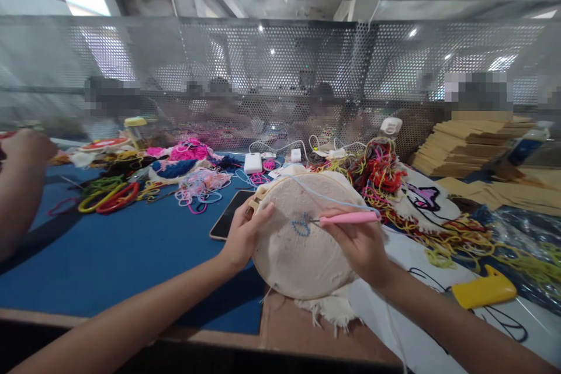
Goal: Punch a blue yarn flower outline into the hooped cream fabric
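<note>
A round embroidery hoop (289, 269) with off-white cloth stands tilted up before me, its lower rim near the table's front edge. My left hand (246, 232) grips the hoop's left rim by the clamp, thumb on the cloth. In my right hand (362, 245) is a pink-handled punch needle (350, 218), its metal tip at the cloth beside a small patch of blue stitches (300, 225). Light blue yarn (324, 194) runs from the handle's end across the upper cloth. Frayed cloth hangs below the hoop. The fingers behind the hoop are hidden.
A phone (228, 216) lies left of the hoop. Yarn heaps (381, 172), red-and-yellow-handled scissors (118, 197), a yellow-handled tool (484, 289) and stacked brown sheets (464, 143) surround it. Another person's arm (21, 187) is at far left. A perforated metal screen (272, 70) stands behind.
</note>
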A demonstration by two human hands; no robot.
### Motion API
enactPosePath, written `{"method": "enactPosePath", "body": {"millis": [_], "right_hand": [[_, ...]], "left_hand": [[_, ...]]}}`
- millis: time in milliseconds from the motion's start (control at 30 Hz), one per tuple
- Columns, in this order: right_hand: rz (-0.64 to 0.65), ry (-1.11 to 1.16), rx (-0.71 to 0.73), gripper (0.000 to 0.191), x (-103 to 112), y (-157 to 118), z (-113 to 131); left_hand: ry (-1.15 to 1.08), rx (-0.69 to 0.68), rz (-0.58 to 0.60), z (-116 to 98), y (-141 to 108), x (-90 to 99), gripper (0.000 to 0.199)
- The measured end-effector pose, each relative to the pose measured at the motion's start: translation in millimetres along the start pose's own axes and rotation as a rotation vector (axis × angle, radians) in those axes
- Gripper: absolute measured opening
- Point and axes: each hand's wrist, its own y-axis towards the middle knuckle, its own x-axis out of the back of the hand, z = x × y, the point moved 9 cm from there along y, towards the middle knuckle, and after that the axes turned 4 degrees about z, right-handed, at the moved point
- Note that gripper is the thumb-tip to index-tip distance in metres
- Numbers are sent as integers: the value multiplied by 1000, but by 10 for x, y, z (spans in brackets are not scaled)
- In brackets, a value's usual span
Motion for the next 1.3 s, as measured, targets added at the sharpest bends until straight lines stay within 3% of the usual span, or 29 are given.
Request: {"method": "enactPosePath", "body": {"millis": [367,533,733,933,1167,1300], "right_hand": [[24,96,-102,2,-87,-3,-145],[175,60,-164,5,-220,6,-134],[160,209,-400,15,-258,-40,-348],[47,279,-328,10,-109,-5,-320],[-23,450,-315,9,-107,-38,-348],[-63,412,-266,9,-53,-14,-294]], "left_hand": [[-19,24,-12,59,16,42,25],[-8,6,-18,38,21,49,29],[-35,47,-50,120,64,70,26],[-60,103,-104,207,91,121,26],[-64,112,-102,205,80,135,30],[-60,100,-96,189,76,128,28]]}}
